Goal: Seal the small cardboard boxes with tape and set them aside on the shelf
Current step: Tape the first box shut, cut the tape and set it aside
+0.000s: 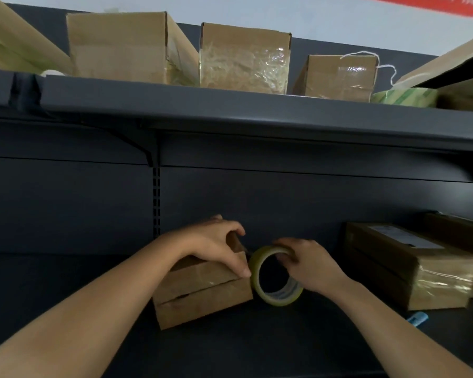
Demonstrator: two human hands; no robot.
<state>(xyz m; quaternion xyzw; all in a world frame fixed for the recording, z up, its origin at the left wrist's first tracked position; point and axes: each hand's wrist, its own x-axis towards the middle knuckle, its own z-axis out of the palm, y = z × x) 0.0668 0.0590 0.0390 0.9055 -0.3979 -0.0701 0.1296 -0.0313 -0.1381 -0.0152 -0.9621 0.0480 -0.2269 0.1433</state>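
Small brown cardboard box, flat and rectangular, glossy tape across its top, sits on dark metal shelf. Left hand grips box; right hand grips yellowish tape roll beside it.

Dark grey metal shelving against a pale wall, red banner above.

I see two dark metal shelves. Lower shelf: small box stack at 6 o'clock, two flat cartons, one on the other. Tape roll stands on edge, touching the stack's 3 o'clock side. Taped brown cartons at 4 o'clock, with a blue item near them, can't identify. Upper shelf at 12 o'clock: row of three taped boxes, green tape roll at 2 o'clock, big carton at 10 o'clock.
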